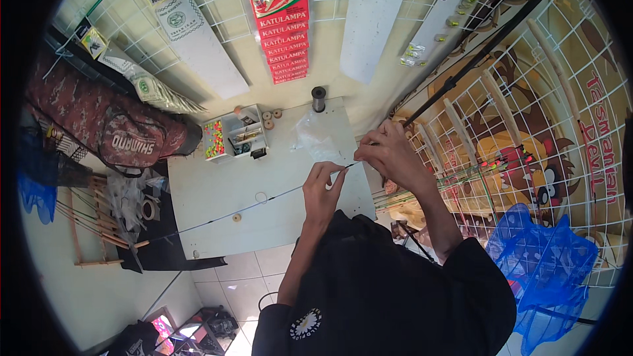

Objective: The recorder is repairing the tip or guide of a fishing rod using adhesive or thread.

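Observation:
A thin blue fishing rod (214, 223) slants across the white table, its butt end at the lower left and its thin end between my hands. My left hand (322, 191) pinches it near that end, thumb and fingertips closed round it. Just beyond, my right hand (390, 153) is raised over the table's right edge with its fingertips pressed together at the rod's dark tip. Any small piece in those fingertips is too small to make out. A loop-like line guide (262, 196) stands out from the rod.
On the white table (277, 231) are a divided box (227, 148) of colourful beads and small parts, a dark line spool (318, 100), a clear plastic bag (313, 137) and a small round wooden piece (237, 217). Right, a white wire rack (527, 125) holds rods and blue netting (541, 257).

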`<state>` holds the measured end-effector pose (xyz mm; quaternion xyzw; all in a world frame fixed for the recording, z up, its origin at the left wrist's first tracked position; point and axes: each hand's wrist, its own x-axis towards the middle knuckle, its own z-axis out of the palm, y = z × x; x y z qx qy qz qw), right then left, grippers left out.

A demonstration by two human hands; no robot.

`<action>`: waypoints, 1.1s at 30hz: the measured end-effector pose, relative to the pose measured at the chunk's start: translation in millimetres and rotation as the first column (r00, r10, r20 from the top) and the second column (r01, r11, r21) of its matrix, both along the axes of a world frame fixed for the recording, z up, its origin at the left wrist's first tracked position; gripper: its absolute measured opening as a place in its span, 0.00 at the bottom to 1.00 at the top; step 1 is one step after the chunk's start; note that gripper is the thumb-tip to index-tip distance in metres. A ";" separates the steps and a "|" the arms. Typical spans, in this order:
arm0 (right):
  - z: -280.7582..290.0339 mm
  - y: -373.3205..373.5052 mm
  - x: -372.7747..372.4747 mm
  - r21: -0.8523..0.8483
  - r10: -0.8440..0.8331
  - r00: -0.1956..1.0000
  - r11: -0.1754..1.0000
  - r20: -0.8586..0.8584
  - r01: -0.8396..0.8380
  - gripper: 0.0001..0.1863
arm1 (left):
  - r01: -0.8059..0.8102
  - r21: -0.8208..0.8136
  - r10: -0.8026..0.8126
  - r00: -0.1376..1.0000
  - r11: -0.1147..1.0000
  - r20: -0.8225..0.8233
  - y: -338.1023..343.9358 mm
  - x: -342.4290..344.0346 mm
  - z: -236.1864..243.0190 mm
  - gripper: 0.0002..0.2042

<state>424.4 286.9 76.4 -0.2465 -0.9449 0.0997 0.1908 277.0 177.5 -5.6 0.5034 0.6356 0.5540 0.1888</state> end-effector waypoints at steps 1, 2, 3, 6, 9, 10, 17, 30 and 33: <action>0.4 -0.5 -1.1 -0.014 0.008 1.000 1.000 0.019 -0.008 0.03 | -0.010 0.000 0.010 1.000 1.000 -0.013 -1.1 0.7 2.1 0.06; 0.6 -0.9 -2.0 -0.028 0.015 0.999 0.999 0.037 -0.014 0.03 | -0.018 -0.001 0.018 0.999 1.000 -0.026 -2.2 1.3 2.9 0.06; 0.6 -0.9 -2.4 -0.031 0.020 0.999 0.999 0.038 -0.019 0.03 | -0.023 -0.004 0.023 0.999 1.000 -0.025 -3.3 2.0 2.9 0.06; 0.8 -0.4 -3.7 -0.021 0.044 0.997 0.999 0.057 -0.043 0.03 | -0.038 0.012 0.039 0.998 0.999 -0.048 -5.3 4.4 0.9 0.06; 6.4 -1.9 -5.3 -0.025 0.060 0.995 0.998 0.080 -0.058 0.03 | -0.073 0.041 0.077 0.991 0.997 -0.108 -7.1 6.8 -4.4 0.06; 8.1 -1.0 -5.8 -0.029 0.069 0.993 0.997 0.098 -0.066 0.03 | -0.085 0.056 0.091 0.988 0.995 -0.121 -6.9 7.4 -6.4 0.06; 27.9 -1.2 -11.2 -0.033 0.088 0.968 0.996 0.234 -0.083 0.03 | -0.116 0.115 0.135 0.976 0.987 -0.173 -9.0 9.6 -7.7 0.06; 12.5 5.6 -6.2 -0.218 0.154 0.984 0.967 0.089 -0.132 0.04 | -0.162 0.172 0.200 0.950 0.972 -0.240 -9.4 11.3 -8.3 0.08; 12.7 7.2 -6.4 -0.204 0.149 0.982 0.971 0.113 -0.124 0.04 | -0.158 0.201 0.211 0.936 0.967 -0.281 -9.1 10.5 -8.8 0.09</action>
